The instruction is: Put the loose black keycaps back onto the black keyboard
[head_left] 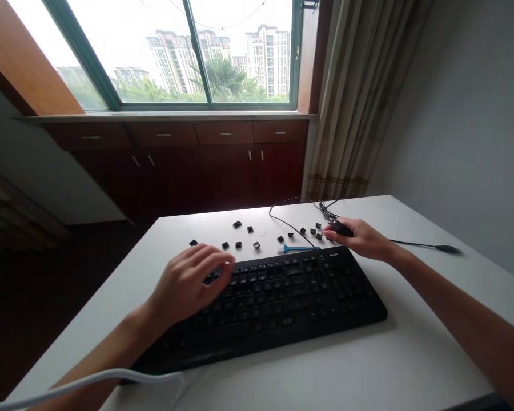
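Observation:
My left hand hovers over the left part of a black keyboard, thumb and forefinger brought together in a pinch. Whether anything small is between those fingertips I cannot make out. Beyond the keyboard's far right corner, my right hand is closed around a small black object, its kind unclear. Several loose black keycaps lie scattered behind the keyboard, some close to the right fingertips. A blue-handled brush with pale bristles rests along the keyboard's back edge.
A coiled black cable lies at the back of the white table. A thin black cord with a dark, tapered end stretches to the right. A white cable crosses the front left, above the left forearm.

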Tool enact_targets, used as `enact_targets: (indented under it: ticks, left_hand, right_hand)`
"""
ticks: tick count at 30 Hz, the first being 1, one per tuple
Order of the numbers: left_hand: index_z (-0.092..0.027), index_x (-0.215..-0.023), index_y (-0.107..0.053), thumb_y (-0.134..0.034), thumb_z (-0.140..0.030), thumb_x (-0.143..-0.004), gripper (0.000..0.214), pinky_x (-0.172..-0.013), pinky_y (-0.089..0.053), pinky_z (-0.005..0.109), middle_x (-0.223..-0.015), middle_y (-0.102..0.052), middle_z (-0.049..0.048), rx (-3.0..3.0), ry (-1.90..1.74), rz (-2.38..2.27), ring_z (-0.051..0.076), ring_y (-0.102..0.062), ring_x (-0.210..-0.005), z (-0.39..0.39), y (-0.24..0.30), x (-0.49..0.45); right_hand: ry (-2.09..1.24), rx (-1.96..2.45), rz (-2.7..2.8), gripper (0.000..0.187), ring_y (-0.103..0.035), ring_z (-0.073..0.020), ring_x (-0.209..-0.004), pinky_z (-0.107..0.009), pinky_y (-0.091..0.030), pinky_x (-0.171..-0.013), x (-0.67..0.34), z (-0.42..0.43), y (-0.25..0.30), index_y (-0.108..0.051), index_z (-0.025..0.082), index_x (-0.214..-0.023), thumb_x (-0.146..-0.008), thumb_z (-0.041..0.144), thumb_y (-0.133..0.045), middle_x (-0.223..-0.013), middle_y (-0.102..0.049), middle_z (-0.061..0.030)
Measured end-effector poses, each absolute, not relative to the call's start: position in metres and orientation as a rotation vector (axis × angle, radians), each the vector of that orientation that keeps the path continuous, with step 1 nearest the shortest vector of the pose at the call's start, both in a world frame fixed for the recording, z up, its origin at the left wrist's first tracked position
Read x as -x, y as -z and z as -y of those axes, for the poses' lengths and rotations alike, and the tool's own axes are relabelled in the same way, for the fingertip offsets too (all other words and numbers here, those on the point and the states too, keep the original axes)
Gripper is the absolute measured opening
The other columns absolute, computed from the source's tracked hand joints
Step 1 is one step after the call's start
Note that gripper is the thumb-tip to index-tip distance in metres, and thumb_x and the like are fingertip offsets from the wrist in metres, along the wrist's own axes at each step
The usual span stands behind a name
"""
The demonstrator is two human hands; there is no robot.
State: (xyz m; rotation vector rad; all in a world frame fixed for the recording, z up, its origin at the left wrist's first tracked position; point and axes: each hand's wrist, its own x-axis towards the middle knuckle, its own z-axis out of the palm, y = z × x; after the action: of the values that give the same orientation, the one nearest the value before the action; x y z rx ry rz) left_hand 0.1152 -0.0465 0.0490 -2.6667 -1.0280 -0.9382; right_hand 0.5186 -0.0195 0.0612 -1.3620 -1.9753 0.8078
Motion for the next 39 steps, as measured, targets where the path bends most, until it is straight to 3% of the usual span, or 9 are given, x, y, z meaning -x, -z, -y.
enact_targets:
  ticks: [2,5,9,17,24,32,39]
  left_hand:
    - [-0.022,-0.103,-0.067,-0.055,-0.026,-0.096,0.014,-0.075,-0.051,0.034,-0.095,-0.073,0.0054,2.812,0.785,0.936,0.020,-0.066,-0.084,0.048,-0.058,-0.159]
    - [-0.022,-0.107,-0.067,-0.052,-0.029,-0.098,0.019,-0.072,-0.051,0.034,-0.095,-0.073,0.0063,2.936,0.625,0.909,0.021,-0.067,-0.083,0.041,-0.070,-0.221]
    - [-0.023,-0.110,-0.067,-0.063,-0.033,-0.094,0.019,-0.072,-0.051,0.031,-0.099,-0.075,0.0031,3.041,0.826,0.987,0.020,-0.069,-0.086,0.023,-0.082,-0.277]
    - [-0.021,-0.097,-0.070,-0.073,-0.028,-0.088,0.012,-0.067,-0.051,0.022,-0.087,-0.072,-0.0003,3.094,1.294,1.002,0.011,-0.065,-0.072,0.010,-0.084,-0.294]
    - [-0.020,-0.100,-0.073,-0.068,-0.029,-0.092,0.013,-0.069,-0.053,0.025,-0.090,-0.073,0.0033,3.063,1.201,0.837,0.014,-0.068,-0.077,0.009,-0.085,-0.288]
    - [-0.019,-0.098,-0.075,-0.069,-0.039,-0.092,0.022,-0.067,-0.051,0.027,-0.089,-0.074,0.0043,3.066,1.141,0.868,0.016,-0.068,-0.075,0.008,-0.079,-0.291]
    - [-0.021,-0.097,-0.078,-0.076,-0.025,-0.084,0.013,-0.067,-0.051,0.026,-0.084,-0.076,0.0023,3.192,1.005,0.911,0.016,-0.070,-0.074,0.004,-0.075,-0.288]
  right_hand:
    - [-0.838,1.361,1.919,0.049,-0.065,-0.0254,-0.088,-0.036,-0.049,-0.079,-0.524,0.020,-0.052,-0.074,0.013,-0.100,-0.085,0.060,-0.067,-0.094,-0.073,-0.0091]
    - [-0.912,1.340,1.776,0.049,-0.058,-0.0178,-0.070,-0.030,-0.045,-0.063,-0.521,0.024,-0.044,-0.074,0.014,-0.098,-0.084,0.060,-0.068,-0.076,-0.065,-0.0031]
    - [-1.066,1.277,1.459,0.049,-0.043,-0.0108,-0.052,-0.025,-0.032,-0.046,-0.511,0.036,-0.042,-0.071,0.015,-0.099,-0.080,0.060,-0.073,-0.059,-0.050,0.0043]
    - [-1.165,1.174,1.232,0.044,-0.041,-0.0087,-0.049,-0.023,-0.030,-0.044,-0.496,0.055,-0.051,-0.070,0.015,-0.101,-0.080,0.053,-0.077,-0.057,-0.049,0.0053]
    - [-1.072,1.221,1.355,0.045,-0.045,-0.0100,-0.052,-0.024,-0.036,-0.045,-0.497,0.060,-0.054,-0.069,0.017,-0.109,-0.082,0.053,-0.075,-0.064,-0.056,0.0031]
    - [-0.683,1.285,1.716,0.033,-0.062,-0.0156,-0.068,-0.028,-0.051,-0.062,-0.510,0.059,-0.057,-0.074,0.020,-0.105,-0.082,0.043,-0.077,-0.079,-0.068,-0.0011]
    - [-0.482,1.025,2.061,0.021,-0.071,-0.0217,-0.096,-0.037,-0.057,-0.089,-0.521,0.054,-0.056,-0.074,0.024,-0.106,-0.088,0.033,-0.074,-0.106,-0.077,-0.0062]
